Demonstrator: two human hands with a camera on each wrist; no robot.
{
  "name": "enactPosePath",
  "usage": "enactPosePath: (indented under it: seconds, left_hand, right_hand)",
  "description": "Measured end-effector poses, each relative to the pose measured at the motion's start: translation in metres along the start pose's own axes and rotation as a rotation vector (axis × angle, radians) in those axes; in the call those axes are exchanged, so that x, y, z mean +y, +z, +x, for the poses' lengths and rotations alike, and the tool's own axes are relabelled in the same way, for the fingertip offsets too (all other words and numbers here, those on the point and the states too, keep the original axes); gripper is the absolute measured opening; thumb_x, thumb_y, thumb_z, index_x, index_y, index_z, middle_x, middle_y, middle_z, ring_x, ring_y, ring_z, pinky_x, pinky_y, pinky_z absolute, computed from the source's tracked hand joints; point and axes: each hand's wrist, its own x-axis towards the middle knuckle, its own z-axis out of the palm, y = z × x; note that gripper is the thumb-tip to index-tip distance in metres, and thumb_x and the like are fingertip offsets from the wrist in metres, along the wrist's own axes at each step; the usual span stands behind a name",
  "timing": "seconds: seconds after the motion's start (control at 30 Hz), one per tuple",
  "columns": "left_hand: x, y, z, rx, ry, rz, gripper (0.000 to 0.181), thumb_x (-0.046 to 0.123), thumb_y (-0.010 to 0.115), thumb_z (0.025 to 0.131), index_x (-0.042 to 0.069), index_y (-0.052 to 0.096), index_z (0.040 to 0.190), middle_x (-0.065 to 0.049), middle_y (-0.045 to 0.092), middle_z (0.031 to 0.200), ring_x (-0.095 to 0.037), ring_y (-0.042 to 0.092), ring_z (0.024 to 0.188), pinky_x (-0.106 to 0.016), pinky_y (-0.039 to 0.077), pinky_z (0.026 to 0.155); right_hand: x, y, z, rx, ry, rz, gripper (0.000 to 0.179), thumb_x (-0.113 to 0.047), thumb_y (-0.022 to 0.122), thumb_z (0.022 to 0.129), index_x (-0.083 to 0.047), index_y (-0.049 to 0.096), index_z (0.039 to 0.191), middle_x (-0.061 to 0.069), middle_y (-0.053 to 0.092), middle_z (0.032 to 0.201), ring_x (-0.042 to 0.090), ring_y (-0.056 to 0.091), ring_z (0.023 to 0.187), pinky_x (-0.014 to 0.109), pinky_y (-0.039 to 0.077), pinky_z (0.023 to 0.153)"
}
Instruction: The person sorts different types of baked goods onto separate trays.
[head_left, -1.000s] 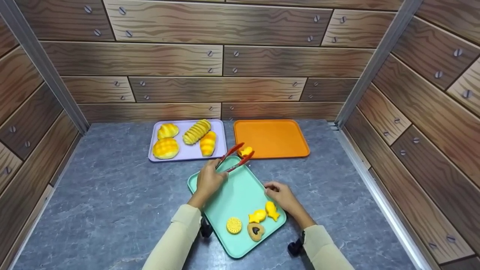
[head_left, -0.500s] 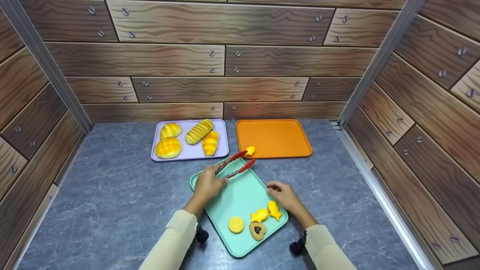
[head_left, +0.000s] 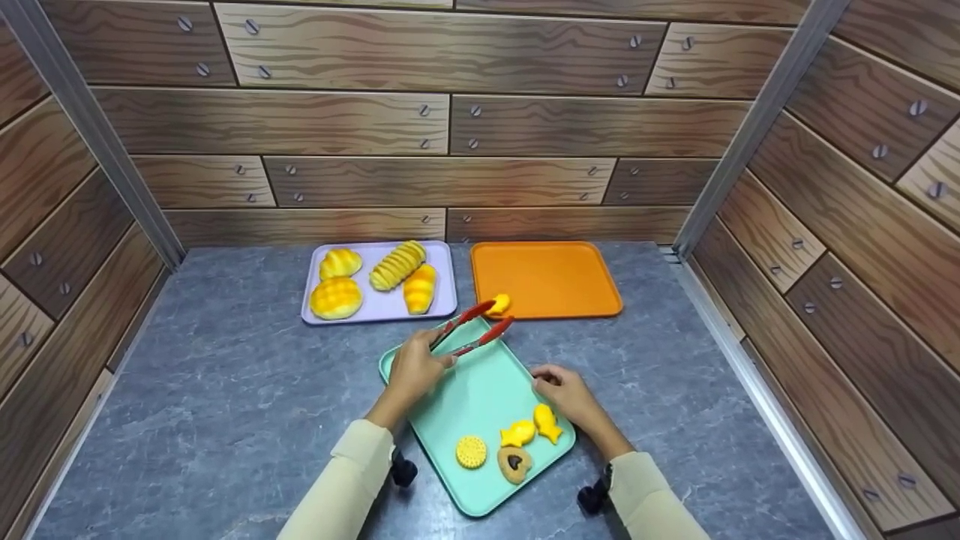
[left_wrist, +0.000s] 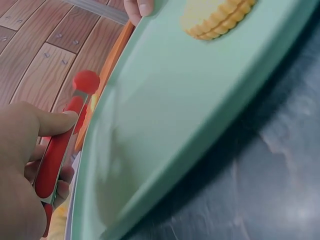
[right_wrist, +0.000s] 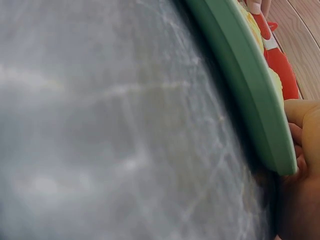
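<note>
My left hand [head_left: 416, 369] grips red-tipped tongs [head_left: 480, 343] above the far end of the mint-green tray [head_left: 465, 397]. The tongs' arms are spread, their tips beside a small yellow fish-shaped cracker [head_left: 499, 303] at the orange tray's [head_left: 555, 277] near left corner. At the green tray's right edge, my right hand [head_left: 564, 391] holds the rim with thumb and fingers. Two more fish crackers [head_left: 517, 433], a round yellow biscuit [head_left: 471, 452] and a heart-shaped cookie [head_left: 514, 464] lie at its near end. The left wrist view shows fingers curled round the tongs' red handle [left_wrist: 52, 165].
A lilac tray [head_left: 382, 304] at the back left carries several toy breads, among them a round bun [head_left: 336, 298] and a twisted loaf [head_left: 397, 265]. Wood-patterned walls [head_left: 450, 180] enclose the grey marbled tabletop [head_left: 247, 390].
The tongs have drawn back slightly toward me, from straddling the fish cracker to beside it. The cracker stays on the orange tray. My right hand keeps its place on the green tray.
</note>
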Motion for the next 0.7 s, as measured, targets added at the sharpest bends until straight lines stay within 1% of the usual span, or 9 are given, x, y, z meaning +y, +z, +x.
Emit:
enactPosePath:
  seconds: [0.17, 0.37, 0.47, 0.63, 0.7]
  left_hand:
    - [-0.005, -0.009, -0.011, 0.011, 0.038, -0.016, 0.054, 0.020, 0.085, 0.078, 0.010, 0.069, 0.128, -0.011, 0.068, 0.121, -0.031, 0.065, 0.112, -0.048, 0.050, 0.098]
    - [-0.010, -0.020, -0.030, -0.016, 0.041, -0.052, 0.054, 0.018, 0.086, 0.078, 0.008, 0.068, 0.128, -0.011, 0.067, 0.124, -0.030, 0.063, 0.117, -0.047, 0.048, 0.103]
    - [-0.013, -0.027, -0.045, -0.024, 0.043, -0.074, 0.057, 0.017, 0.087, 0.076, 0.007, 0.068, 0.129, -0.010, 0.067, 0.123, -0.030, 0.063, 0.116, -0.048, 0.048, 0.102]
    - [-0.016, -0.039, -0.074, -0.045, 0.007, -0.122, 0.062, 0.014, 0.088, 0.074, 0.007, 0.066, 0.131, -0.006, 0.067, 0.126, -0.028, 0.061, 0.120, -0.048, 0.048, 0.103]
    - [-0.017, -0.043, -0.082, -0.062, -0.001, -0.132, 0.063, 0.015, 0.087, 0.075, 0.007, 0.065, 0.133, -0.006, 0.065, 0.129, -0.027, 0.059, 0.123, -0.048, 0.047, 0.104]
  right_hand:
    - [-0.001, 0.000, -0.001, 0.000, -0.024, 0.002, 0.024, -0.020, 0.065, 0.097, -0.011, 0.072, 0.118, 0.005, 0.068, 0.102, 0.016, 0.058, 0.085, 0.031, 0.048, 0.079]
    - [-0.001, -0.001, 0.000, -0.002, -0.024, 0.006, 0.023, -0.020, 0.065, 0.097, -0.011, 0.073, 0.117, 0.005, 0.069, 0.101, 0.016, 0.057, 0.085, 0.032, 0.047, 0.079]
    - [-0.001, -0.001, 0.001, -0.006, -0.024, 0.011, 0.023, -0.020, 0.065, 0.098, -0.011, 0.073, 0.117, 0.005, 0.069, 0.102, 0.016, 0.057, 0.085, 0.031, 0.047, 0.078]
    - [-0.001, 0.000, 0.001, -0.005, -0.020, 0.005, 0.021, -0.020, 0.066, 0.097, -0.013, 0.073, 0.116, 0.004, 0.068, 0.101, 0.016, 0.057, 0.085, 0.032, 0.047, 0.079]
    - [-0.001, 0.000, 0.001, 0.002, -0.020, -0.002, 0.020, -0.020, 0.066, 0.097, -0.013, 0.074, 0.115, 0.004, 0.068, 0.100, 0.016, 0.057, 0.085, 0.032, 0.047, 0.079]
